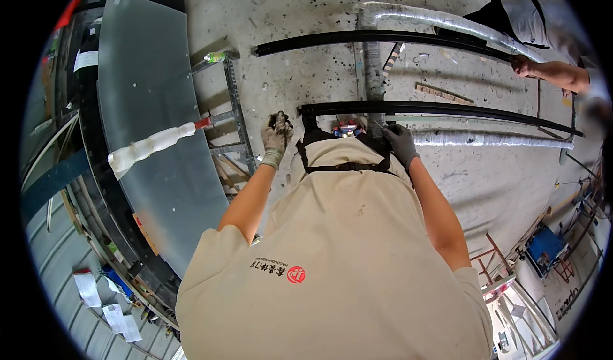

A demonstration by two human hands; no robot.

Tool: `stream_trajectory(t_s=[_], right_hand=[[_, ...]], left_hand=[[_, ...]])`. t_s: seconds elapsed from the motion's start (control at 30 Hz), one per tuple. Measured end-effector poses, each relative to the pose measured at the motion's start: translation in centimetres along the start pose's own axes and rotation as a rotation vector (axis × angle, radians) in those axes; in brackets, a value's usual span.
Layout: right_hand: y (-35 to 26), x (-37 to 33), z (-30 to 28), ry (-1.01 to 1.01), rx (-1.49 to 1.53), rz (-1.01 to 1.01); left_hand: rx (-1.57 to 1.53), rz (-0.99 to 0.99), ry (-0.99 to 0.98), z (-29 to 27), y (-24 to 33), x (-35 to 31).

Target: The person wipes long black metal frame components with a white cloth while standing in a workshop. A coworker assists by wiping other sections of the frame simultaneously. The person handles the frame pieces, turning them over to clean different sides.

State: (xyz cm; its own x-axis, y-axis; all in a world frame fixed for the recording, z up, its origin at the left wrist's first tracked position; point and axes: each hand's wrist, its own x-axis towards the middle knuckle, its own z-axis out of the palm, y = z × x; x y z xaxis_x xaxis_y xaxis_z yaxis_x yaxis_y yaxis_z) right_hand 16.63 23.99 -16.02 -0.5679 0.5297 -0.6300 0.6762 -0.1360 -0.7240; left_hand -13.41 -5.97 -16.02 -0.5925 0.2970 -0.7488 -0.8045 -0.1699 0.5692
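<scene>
My left hand [278, 134], in a dirty grey work glove, is held beside the left end of the nearer black metal bar [440, 108]. Its fingers look curled together, and whatever may be in them is too small to make out. Just below the same bar is my right hand [401, 144], in a dark grey glove, its fingers closed near the wrapped support. A thin pale tip shows at those fingers, its kind unclear. A second long black bar [357, 37] lies farther off, roughly parallel. Between my hands, a red and blue object [348, 129] shows partly at my waist.
Film-wrapped rails [447, 19] form a stand under the bars. Another person's hand [523, 66] touches the far bar's right end. To the left, a large glass sheet [143, 105] lies beside a metal frame [235, 98], with a white wrapped roll [150, 148] across it. Wood strips [444, 93] lie on the floor.
</scene>
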Motion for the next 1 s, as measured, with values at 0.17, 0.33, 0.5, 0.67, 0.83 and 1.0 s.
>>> stream_trajectory(t_s=[0.17,0.33,0.5,0.67,0.83,1.0], right_hand=[[1.2,0.6,0.1,-0.021,0.024,0.050],[-3.9,-1.0,0.3,-0.109,-0.039,0.061],[-1.9,-0.6,0.5,-0.038,0.014,0.068],[-4.5,-1.5,0.3,-0.042,0.028,-0.011],[-11.5,-5.0,-0.7,-0.034,0.259,-0.089],[-19.4,-9.0,-1.9,0.050,0.334,-0.354]], left_hand=[[-0.032,-0.212,-0.152,-2.9,-0.3,2.9],[0.791,0.453,-0.400,-6.7,-5.3,9.3],[0.668,-0.005,-0.302,0.5,-2.7,7.2],[0.424,-0.147,-0.269,3.7,-0.2,2.1],[0.413,0.021,-0.263,8.6,5.2,-5.8],[0.451,0.330,-0.387,12.9,10.5,-12.5]])
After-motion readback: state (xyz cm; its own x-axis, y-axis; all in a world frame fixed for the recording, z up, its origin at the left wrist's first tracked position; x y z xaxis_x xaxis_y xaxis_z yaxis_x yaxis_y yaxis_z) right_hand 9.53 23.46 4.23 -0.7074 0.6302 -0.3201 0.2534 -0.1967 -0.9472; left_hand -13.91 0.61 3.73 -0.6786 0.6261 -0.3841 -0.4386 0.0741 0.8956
